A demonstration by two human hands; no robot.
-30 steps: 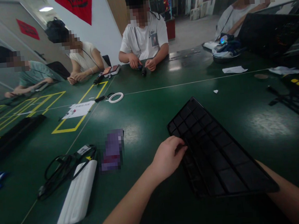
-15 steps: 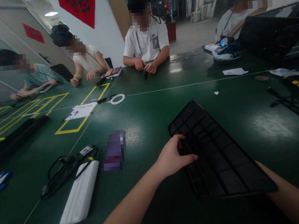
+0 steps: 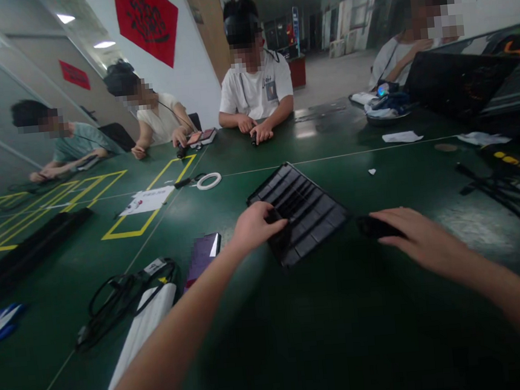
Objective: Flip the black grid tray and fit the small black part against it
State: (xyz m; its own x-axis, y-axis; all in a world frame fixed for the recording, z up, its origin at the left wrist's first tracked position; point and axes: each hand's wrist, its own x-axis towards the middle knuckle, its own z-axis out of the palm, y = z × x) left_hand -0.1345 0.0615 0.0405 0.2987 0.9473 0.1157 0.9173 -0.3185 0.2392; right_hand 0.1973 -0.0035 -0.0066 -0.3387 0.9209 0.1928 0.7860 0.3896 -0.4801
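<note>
My left hand (image 3: 256, 225) is closed on the left edge of a black tray-like panel (image 3: 309, 212) crossed by several ridges. The panel is held tilted over the green table, its ribbed face toward me. Off to the right, my right hand (image 3: 409, 230) is closed around a small dark object (image 3: 374, 226). Its kind I cannot make out, since the fingers cover much of it. A gap separates that object from the panel's right corner.
On the left lie a white power strip (image 3: 139, 327), a coiled black cable (image 3: 109, 299), a purple pixelated item (image 3: 202, 261) and a long black bar (image 3: 37, 245). A white ring (image 3: 208, 181) is farther back. Black cables (image 3: 501, 192) lie right. Several people sit around the table.
The panel and my left hand have moved left and away from me. My right hand, hidden behind the panel before, now shows at the right with a small dark object.
</note>
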